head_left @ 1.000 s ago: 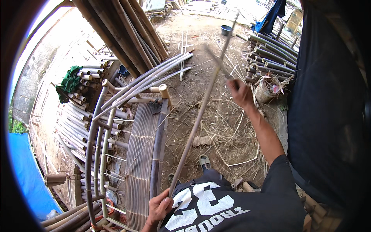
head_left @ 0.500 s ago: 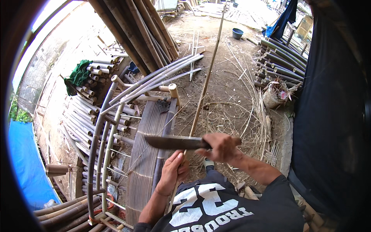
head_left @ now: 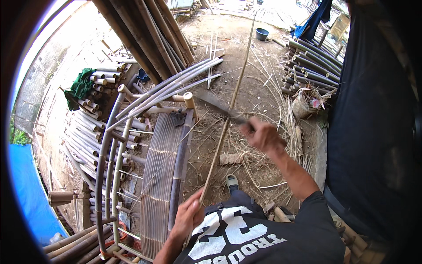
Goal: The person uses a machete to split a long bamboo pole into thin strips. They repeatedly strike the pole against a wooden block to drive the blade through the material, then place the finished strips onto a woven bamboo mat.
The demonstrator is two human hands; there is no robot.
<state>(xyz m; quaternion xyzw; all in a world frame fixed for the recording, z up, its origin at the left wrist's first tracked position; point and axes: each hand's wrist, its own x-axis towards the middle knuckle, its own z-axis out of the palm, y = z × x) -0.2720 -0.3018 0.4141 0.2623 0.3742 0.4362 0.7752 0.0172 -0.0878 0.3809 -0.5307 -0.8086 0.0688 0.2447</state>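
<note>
A long, thin bamboo strip (head_left: 238,83) runs from beside my body away toward the far ground. My left hand (head_left: 190,213) is closed round its near part, low in the picture. Farther along, a machete (head_left: 214,103) lies across the strip, its dark blade pointing left. My right hand (head_left: 265,135) grips the machete's handle, just right of the strip. Blade and hand are slightly blurred. Whether the edge bites into the strip, I cannot tell.
A bamboo bench (head_left: 160,176) stands close on my left, with loose poles (head_left: 176,86) across its end. Cut bamboo is stacked at left (head_left: 83,141) and right (head_left: 307,66). Shavings (head_left: 281,127) litter the ground. A dark bucket (head_left: 262,34) stands far off; a black sheet (head_left: 369,132) hangs at right.
My right hand has moved the machete away from me along the strip, farther from my left hand. My left hand has come slightly lower and nearer my body, still on the strip.
</note>
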